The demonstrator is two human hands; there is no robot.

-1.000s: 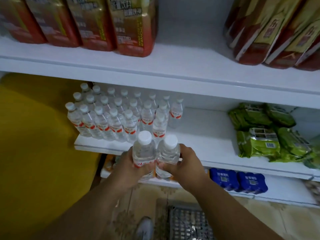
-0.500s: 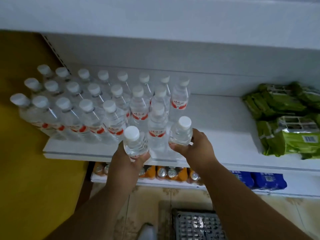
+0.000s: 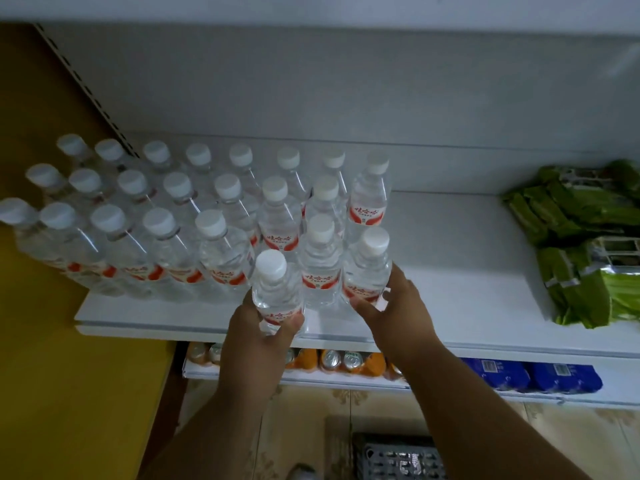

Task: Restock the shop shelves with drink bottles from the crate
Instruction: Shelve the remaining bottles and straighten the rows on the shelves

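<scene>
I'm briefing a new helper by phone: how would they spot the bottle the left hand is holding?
Find the white middle shelf with the block of white-capped water bottles. At the block's front right, above the shelf's front edge, the left hand grips one water bottle. It alone stands forward of the rows, tilted, its base hidden by fingers.

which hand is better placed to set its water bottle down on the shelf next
Right. The right hand already has its bottle over the shelf; the left hand holds its bottle at the front edge.

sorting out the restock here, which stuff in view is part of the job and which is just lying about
Job: left hand gripping a water bottle; right hand on another bottle; stocked bottles; shelf; crate.
Lying about: green packets; orange cans; blue packs.
</scene>
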